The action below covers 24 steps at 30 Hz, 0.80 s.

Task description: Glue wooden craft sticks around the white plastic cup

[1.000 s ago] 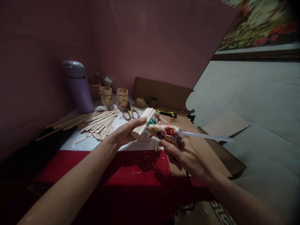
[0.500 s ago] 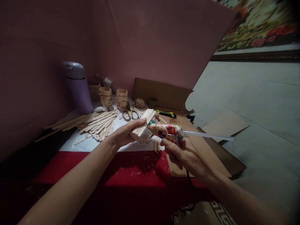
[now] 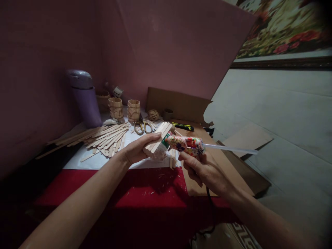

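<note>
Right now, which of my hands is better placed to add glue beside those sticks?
Probably the right hand: it holds the glue gun, nose beside the bottle, while the left hand grips the bottle and sticks.

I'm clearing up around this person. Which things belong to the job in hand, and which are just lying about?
Likely the job's:
glue gun
labelled container
craft sticks

Likely just lying about, untouched:
purple flask
scissors
cutter
twine ball

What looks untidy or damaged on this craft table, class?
Small pale scraps litter the red tablecloth below the white paper sheet, like spilled debris. Behind, the upright brown cardboard sheet has a ragged, torn-looking right edge, unlike its straighter top.
</note>
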{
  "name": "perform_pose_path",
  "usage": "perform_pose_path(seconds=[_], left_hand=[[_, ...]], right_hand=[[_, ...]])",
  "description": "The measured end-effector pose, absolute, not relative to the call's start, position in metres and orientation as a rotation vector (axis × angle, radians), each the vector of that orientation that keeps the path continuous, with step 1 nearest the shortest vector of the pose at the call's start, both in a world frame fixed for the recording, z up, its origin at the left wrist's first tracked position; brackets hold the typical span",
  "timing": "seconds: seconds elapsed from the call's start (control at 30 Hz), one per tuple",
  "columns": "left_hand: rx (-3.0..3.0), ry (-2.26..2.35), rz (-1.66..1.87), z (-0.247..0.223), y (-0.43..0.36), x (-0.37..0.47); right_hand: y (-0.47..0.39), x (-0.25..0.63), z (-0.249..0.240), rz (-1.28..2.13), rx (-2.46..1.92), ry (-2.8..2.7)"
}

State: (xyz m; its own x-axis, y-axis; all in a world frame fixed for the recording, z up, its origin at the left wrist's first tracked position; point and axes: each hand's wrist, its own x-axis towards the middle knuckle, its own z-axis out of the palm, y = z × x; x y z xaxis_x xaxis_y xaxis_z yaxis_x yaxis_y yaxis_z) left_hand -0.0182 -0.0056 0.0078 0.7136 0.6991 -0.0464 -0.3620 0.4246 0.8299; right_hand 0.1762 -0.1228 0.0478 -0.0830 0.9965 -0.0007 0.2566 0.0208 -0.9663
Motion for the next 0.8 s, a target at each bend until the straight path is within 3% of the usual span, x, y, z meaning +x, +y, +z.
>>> perform_pose_path(seconds=[0.8], left_hand=[[0.950,0.463,0.711,0.0031,-0.0037,-0.0188]], right_hand=[[-0.1194,0.1852,0.0442,1.120,-1.397,-1.432]])
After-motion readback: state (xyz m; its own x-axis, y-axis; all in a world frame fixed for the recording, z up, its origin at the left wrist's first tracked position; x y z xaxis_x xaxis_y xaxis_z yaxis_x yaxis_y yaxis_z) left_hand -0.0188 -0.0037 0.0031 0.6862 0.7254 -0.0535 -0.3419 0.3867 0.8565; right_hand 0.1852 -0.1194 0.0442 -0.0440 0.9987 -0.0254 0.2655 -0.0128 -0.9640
